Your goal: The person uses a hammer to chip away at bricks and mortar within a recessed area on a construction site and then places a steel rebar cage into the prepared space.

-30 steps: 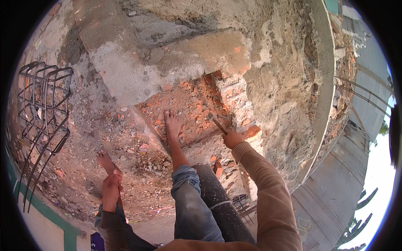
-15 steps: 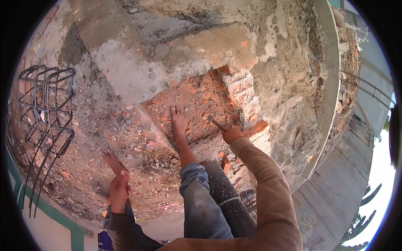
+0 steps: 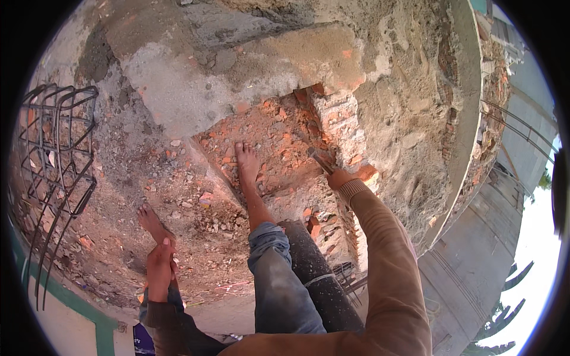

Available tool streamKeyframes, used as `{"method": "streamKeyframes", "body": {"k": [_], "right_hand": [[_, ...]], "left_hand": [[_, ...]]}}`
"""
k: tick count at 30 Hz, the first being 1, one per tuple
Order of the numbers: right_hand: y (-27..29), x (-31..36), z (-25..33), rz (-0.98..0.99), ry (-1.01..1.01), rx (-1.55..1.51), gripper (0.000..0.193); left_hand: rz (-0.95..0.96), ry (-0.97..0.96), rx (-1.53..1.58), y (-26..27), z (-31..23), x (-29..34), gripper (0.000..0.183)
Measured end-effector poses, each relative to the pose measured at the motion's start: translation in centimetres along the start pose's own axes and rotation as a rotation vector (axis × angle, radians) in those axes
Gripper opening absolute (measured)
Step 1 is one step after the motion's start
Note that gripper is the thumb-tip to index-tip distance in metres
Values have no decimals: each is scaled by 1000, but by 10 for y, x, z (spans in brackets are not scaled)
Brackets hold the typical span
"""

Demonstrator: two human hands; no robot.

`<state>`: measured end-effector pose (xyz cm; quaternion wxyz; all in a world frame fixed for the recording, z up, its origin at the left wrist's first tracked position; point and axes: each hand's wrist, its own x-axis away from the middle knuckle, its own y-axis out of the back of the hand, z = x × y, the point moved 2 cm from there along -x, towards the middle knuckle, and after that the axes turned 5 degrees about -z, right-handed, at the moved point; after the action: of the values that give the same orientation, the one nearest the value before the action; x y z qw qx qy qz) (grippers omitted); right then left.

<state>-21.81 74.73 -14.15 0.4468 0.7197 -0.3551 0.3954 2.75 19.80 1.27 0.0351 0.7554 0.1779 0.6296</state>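
My right hand (image 3: 343, 178) is closed around the handle of a hammer (image 3: 320, 160). The hammer's head points away from me, over a recess of broken red brick (image 3: 279, 145) and close to its right brick edge (image 3: 341, 127). Whether the head touches the brick, I cannot tell. Beside my left lower leg, my left hand (image 3: 160, 267) is held with its fingers curled together. Anything inside those fingers is hidden. My bare right foot (image 3: 246, 163) stands on rubble in the recess, and my bare left foot (image 3: 153, 222) is on the debris to its left.
A rebar cage (image 3: 58, 139) stands at the far left. Rough mortar masonry (image 3: 279, 59) borders the recess on the far side. Next to my right leg lies a dark, speckled pipe-like cylinder (image 3: 317, 279). Thin bars (image 3: 516, 127) stick out at the right, above grey sheets (image 3: 475, 243).
My right hand has moved the hammer rightward and slightly away from me, nearer the recess's right brick edge. The whole view has shifted slightly. My left hand keeps its curled shape by the leg.
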Motion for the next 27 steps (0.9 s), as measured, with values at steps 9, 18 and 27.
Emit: {"method": "streamKeyframes", "body": {"k": [9,18,27], "right_hand": [[90,88,155,-338,673,-250,61],[-15,29,31,-99,129,40,59],[78,58,120,-269,618,-74,57]], "left_hand": [[-27,13,56,4,-5,15,43],[19,39,34,-2,14,-3,44],[-17,10,44,-1,-16,15,46]]}}
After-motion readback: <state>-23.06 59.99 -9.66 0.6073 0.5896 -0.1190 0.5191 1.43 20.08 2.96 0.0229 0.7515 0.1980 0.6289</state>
